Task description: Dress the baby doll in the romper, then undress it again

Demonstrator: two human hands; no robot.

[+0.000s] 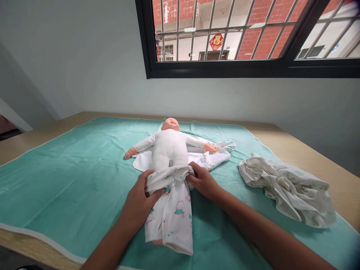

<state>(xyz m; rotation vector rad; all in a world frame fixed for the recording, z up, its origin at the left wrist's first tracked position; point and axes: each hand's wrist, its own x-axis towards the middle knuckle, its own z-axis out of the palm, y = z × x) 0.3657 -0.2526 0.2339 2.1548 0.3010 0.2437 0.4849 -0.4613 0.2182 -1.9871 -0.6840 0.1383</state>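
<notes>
A baby doll [170,146] with a white cloth body lies on its back, head away from me and arms spread. White baby trousers [176,213] printed with small cartoon animals cover its legs, their waistband around the thighs. My left hand [143,197] grips the trousers at the left edge, thumb on top of the cloth. At the right end of the waistband, my right hand [203,180] is closed on the fabric. One foot shows slightly at the left leg opening. Beneath the doll is a spread white printed garment [219,159], partly hidden by its body.
A green cloth [70,180] covers most of the wooden table [303,146]. To the right lies a crumpled white printed cloth [289,187]. Behind the table stands a grey wall [112,90] with a dark-framed, barred window [219,69].
</notes>
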